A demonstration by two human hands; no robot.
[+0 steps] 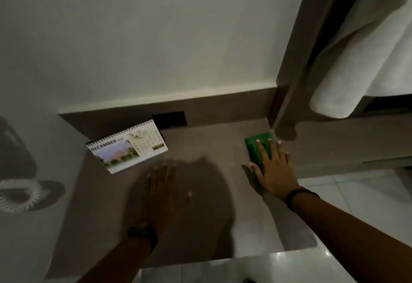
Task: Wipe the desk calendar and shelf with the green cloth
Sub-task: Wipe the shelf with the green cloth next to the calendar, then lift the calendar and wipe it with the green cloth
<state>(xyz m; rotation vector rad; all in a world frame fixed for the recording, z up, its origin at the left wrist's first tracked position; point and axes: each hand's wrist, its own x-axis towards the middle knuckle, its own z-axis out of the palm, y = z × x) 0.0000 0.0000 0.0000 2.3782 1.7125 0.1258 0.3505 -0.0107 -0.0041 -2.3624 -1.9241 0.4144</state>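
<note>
A white spiral-bound desk calendar (127, 146) showing December stands at the back left of the grey-brown shelf (200, 149). A folded green cloth (256, 146) lies flat at the shelf's back right corner. My right hand (273, 169) presses flat on the cloth, fingers spread over it. My left hand (166, 195) is blurred, with fingers spread, and rests palm down on the shelf's middle, just in front of the calendar and apart from it. It holds nothing.
A black wall socket (170, 118) sits in the back panel behind the calendar. A rolled white towel (347, 71) hangs at the upper right beside a vertical frame (289, 77). White floor tiles (347, 195) lie to the right and below.
</note>
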